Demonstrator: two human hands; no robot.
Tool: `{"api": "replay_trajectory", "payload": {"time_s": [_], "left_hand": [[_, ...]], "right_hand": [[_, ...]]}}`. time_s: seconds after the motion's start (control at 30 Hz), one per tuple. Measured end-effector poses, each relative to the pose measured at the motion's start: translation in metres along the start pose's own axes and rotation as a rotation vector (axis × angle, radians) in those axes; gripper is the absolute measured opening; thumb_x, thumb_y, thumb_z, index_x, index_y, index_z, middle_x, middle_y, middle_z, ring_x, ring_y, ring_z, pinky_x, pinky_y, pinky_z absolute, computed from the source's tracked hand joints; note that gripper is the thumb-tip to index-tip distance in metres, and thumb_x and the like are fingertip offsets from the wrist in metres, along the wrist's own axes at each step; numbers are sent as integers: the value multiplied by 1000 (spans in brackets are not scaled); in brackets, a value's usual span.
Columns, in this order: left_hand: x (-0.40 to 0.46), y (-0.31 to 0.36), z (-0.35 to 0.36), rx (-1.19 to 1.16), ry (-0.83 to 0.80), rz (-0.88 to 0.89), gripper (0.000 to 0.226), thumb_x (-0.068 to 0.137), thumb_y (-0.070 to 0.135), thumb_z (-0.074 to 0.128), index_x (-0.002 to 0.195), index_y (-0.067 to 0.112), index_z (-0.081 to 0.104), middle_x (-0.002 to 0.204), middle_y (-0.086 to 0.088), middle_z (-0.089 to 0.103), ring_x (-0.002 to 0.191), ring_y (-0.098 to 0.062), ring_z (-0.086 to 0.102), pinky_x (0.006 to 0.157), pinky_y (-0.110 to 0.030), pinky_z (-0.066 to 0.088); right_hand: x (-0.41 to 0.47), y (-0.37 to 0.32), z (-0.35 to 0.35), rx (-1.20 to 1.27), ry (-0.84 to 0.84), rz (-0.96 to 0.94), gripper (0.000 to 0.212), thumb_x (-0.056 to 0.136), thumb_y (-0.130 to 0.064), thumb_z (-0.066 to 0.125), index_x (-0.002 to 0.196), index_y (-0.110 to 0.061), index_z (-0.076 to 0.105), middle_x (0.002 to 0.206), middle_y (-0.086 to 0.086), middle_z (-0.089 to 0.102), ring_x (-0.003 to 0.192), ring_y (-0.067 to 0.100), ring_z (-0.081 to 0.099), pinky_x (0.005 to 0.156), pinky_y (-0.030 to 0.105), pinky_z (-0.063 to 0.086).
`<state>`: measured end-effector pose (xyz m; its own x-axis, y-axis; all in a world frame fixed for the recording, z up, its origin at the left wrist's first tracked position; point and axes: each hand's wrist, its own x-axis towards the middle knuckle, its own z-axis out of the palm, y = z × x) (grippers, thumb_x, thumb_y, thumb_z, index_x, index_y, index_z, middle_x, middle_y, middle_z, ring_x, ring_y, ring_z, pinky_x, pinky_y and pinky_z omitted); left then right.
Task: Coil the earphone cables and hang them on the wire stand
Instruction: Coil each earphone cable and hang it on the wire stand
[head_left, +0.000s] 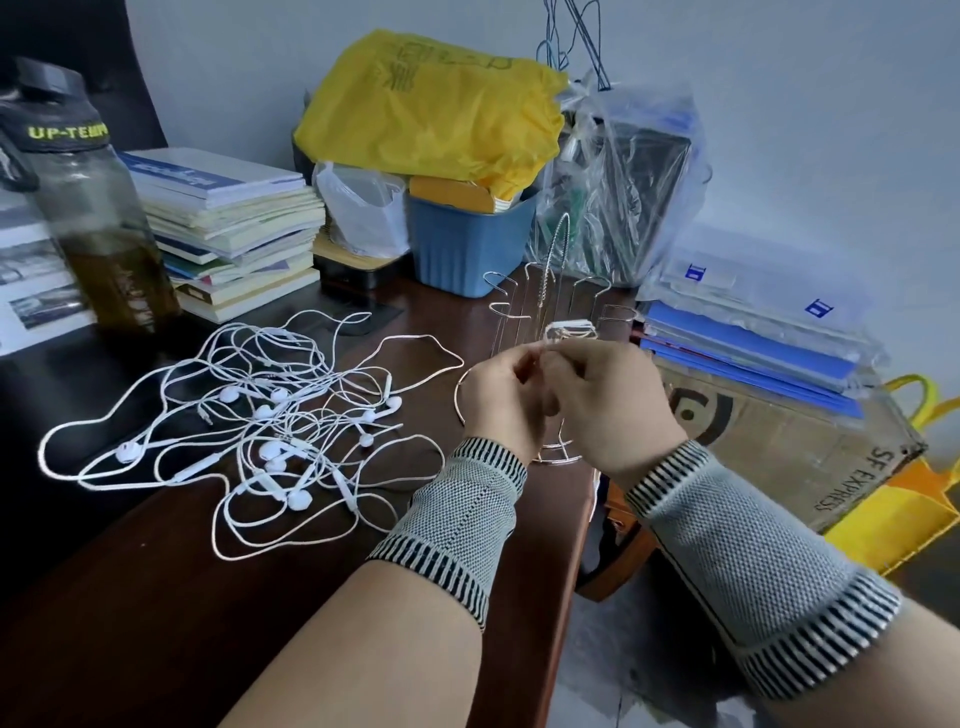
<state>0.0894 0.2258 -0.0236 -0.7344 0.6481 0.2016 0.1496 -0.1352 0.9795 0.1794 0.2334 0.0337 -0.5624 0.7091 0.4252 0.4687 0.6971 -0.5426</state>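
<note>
left hand (501, 400) + right hand (605, 402): fingers pinching coiled earphone cable (569, 331) | before wire stand (550, 291); loose earphones (249, 421) tangled on desk (156, 597)

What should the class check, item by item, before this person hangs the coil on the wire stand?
1. Coil wound tight: the white coil looks bundled, ok.
2. Grip: left hand and right hand both pinch it, ok.
3. Loose end tucked in: hidden by fingers, cannot tell.
4. Free hook: the wire stand shows bare hooks just behind the coil, ok.
5. Stand steady: its base is partly hidden behind the hands, cannot tell.
6. Remaining work: the earphone pile on the table lies tangled, not ok.
</note>
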Motion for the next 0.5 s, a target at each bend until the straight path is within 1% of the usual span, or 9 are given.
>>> {"api": "replay_trajectory", "payload": {"time_s": [0.03, 0.07, 0.1, 0.17, 0.23, 0.3, 0.37, 0.43, 0.5], "left_hand": [[0, -2, -1, -97, -5, 0, 26, 94, 4, 57, 77, 18, 70, 58, 18, 63, 49, 3, 52, 58, -10, 43], [-1, -1, -1, -96, 6, 27, 16, 94, 9, 60, 90, 13, 75, 68, 16, 68, 54, 4, 56, 62, -13, 47], [-3, 1, 0, -58, 8, 56, 15, 94, 15, 63, 100, 12, 76, 74, 15, 70, 60, 6, 59, 68, -14, 50], [-6, 1, -2, 25, -1, 110, 20, 92, 24, 65, 108, 16, 75, 79, 9, 73, 65, 4, 60, 75, -18, 53], [-7, 2, -3, 28, 0, 125, 22, 92, 28, 66, 108, 17, 75, 83, 1, 75, 64, -1, 59, 74, -24, 54], [-6, 2, -4, 11, -1, 120, 20, 92, 27, 66, 105, 16, 76, 79, 4, 74, 65, -5, 62, 75, -28, 56], [-6, 2, -3, 3, -5, 92, 16, 92, 26, 66, 100, 16, 77, 70, 8, 70, 63, -9, 61, 74, -32, 57], [-5, 2, -2, -70, -33, 62, 18, 84, 38, 70, 88, 22, 78, 60, 9, 64, 59, -13, 54, 69, -38, 53], [-3, -3, -1, -152, -49, 38, 27, 71, 51, 67, 79, 27, 76, 54, 10, 60, 58, -17, 51, 65, -42, 50]], "right_hand": [[-4, 7, 2, 272, 19, 85, 32, 92, -17, 55, 61, -18, 65, 54, -5, 59, 48, 12, 50, 53, 28, 40], [-6, 13, 2, 528, 48, 191, 28, 90, -16, 61, 63, -13, 68, 52, -2, 58, 44, 12, 46, 48, 27, 38], [-7, 17, 2, 733, 63, 303, 23, 88, -18, 66, 67, -7, 69, 52, 2, 57, 42, 12, 42, 44, 25, 35], [-8, 24, 4, 933, 43, 469, 26, 81, -25, 73, 71, -1, 68, 51, 4, 51, 41, 12, 36, 42, 23, 29], [-6, 26, 6, 975, 22, 533, 29, 78, -29, 75, 68, -3, 66, 50, 2, 45, 42, 11, 32, 43, 22, 26], [-2, 23, 8, 956, 33, 519, 28, 81, -27, 74, 64, -6, 65, 49, 1, 47, 40, 11, 33, 43, 23, 26], [3, 16, 9, 934, 46, 504, 30, 83, -24, 72, 61, -6, 64, 48, 2, 49, 38, 11, 34, 41, 24, 26], [9, 10, 12, 928, 51, 518, 31, 84, -21, 71, 59, -5, 61, 45, 2, 45, 36, 12, 33, 41, 23, 24], [13, 5, 14, 888, 55, 558, 28, 83, -19, 70, 61, -4, 60, 45, 3, 43, 36, 13, 32, 40, 23, 24]]}}
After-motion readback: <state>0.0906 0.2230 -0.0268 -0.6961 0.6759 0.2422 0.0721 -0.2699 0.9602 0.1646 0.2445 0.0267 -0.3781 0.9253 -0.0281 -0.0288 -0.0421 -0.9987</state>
